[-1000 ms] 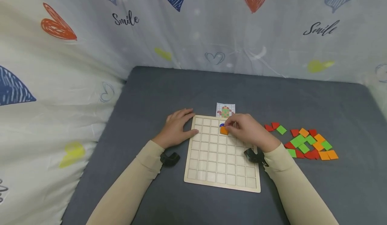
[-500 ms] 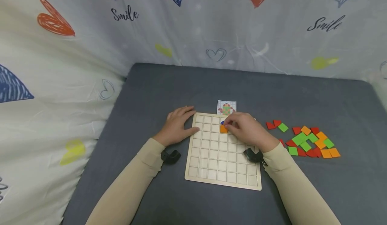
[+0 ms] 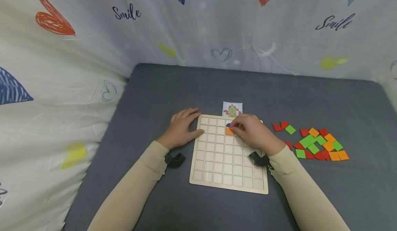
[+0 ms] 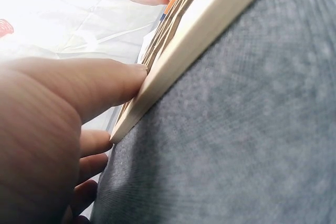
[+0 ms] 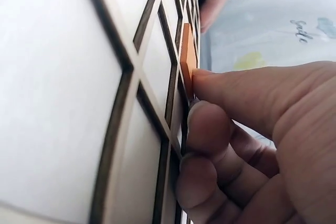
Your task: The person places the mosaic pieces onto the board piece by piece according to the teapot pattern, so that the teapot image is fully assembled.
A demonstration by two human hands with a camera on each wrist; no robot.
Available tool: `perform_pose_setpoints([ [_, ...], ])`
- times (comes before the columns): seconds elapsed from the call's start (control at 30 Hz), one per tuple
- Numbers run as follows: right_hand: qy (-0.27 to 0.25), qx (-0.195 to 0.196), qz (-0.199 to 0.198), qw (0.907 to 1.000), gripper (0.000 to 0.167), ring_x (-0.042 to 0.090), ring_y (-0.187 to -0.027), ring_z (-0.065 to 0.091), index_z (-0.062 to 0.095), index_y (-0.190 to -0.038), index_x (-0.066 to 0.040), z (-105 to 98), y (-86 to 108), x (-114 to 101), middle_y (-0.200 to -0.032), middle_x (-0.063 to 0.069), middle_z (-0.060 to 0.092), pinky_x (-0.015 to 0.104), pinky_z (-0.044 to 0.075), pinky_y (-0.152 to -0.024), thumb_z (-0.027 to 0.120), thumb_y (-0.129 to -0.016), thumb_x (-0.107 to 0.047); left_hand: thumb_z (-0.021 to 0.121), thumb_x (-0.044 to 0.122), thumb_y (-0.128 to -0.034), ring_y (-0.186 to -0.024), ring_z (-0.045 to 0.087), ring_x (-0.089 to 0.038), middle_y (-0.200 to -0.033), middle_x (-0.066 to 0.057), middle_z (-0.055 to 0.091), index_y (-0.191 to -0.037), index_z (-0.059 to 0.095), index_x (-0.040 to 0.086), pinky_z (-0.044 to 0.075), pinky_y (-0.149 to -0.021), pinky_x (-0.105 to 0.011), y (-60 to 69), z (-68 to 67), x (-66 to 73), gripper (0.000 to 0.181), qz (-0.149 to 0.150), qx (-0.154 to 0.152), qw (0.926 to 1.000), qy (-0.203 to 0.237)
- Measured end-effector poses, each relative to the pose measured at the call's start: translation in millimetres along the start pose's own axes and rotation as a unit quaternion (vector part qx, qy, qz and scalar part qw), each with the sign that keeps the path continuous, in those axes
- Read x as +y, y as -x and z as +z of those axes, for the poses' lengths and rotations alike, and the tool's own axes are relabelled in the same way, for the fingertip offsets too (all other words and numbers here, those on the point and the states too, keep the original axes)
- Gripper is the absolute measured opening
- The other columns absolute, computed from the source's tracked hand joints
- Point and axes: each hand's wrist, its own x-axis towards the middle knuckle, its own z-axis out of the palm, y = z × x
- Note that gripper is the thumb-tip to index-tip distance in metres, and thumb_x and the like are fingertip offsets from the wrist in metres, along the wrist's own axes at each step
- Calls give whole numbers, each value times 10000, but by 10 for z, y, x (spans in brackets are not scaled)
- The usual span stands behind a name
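A pale wooden grid board (image 3: pixel 217 158) lies on the grey table. My left hand (image 3: pixel 181 129) rests at its upper left edge, thumb (image 4: pixel 113 80) on the rim and fingers extended toward the far corner. Near the board's top, my right hand (image 3: pixel 253 132) has its thumb and curled fingers at the right side of an orange square tile (image 3: pixel 229 131). In the right wrist view, the thumb touches that orange tile (image 5: pixel 187 59), which stands slightly proud of its cell. Just above it a blue rounded piece (image 3: pixel 227 124) shows, partly covered by the fingers.
Behind the board lies a small pattern card (image 3: pixel 232 109), its lower part hidden by the board. Loose red, green and orange pieces (image 3: pixel 314 148) are scattered to the right. A curtain (image 3: pixel 201 34) with printed hearts hangs behind the table, and another stretch borders the left side.
The orange tile, slightly skewed a second ago, now sits square with the grid cell. Both hands keep nearly the same places on the board; the head view has shifted slightly.
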Motion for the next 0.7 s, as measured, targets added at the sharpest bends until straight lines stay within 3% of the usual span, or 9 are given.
perform_pose_setpoints([
  [0.43, 42, 31, 197, 9998, 67, 106, -733, 623, 798, -1002, -116, -94, 11, 17, -858, -30, 713, 353, 549, -724, 757, -984, -166, 719, 450, -987, -1584, 258, -341, -1687, -108, 356, -1577, 493, 93, 205, -1237, -619, -23, 13, 0, 725, 17, 15, 10000, 57],
  [0.7, 22, 187, 353, 9992, 77, 146, -737, 615, 804, -1000, -101, -179, 57, 122, -936, 27, 742, 369, 540, -715, 740, -983, -140, 713, 447, -994, -1582, 257, -349, -1689, -106, 354, -1576, 494, 91, 199, -1236, -625, -4, 7, -5, 717, 7, -22, 10000, 85],
])
